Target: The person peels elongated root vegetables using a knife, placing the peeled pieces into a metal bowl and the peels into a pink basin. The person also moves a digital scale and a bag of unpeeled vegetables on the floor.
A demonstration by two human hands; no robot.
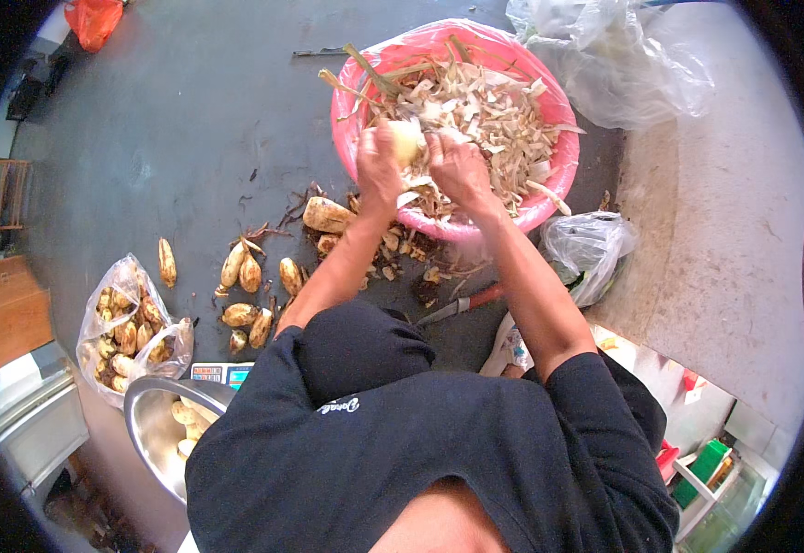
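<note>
Over a pink plastic basin (563,181) lined with clear film, my left hand (378,162) grips a pale, peeled piece of lotus root (407,141). Close beside it, my right hand (458,169) is curled round a small tool, mostly hidden by the fingers and blurred, pressed near the root. Thin peel strips (505,114) heap up in the basin, with some dry stalks (374,72) at its far left rim. Unpeeled, muddy lotus root pieces (328,215) lie on the floor by my left forearm.
A knife (458,305) with an orange handle lies near my foot. At left are a bag of lotus roots (129,325), a digital scale (218,373) and a steel bowl (140,428) holding pale pieces. Plastic bags (616,66) lie at right. Root scraps (391,256) litter the floor.
</note>
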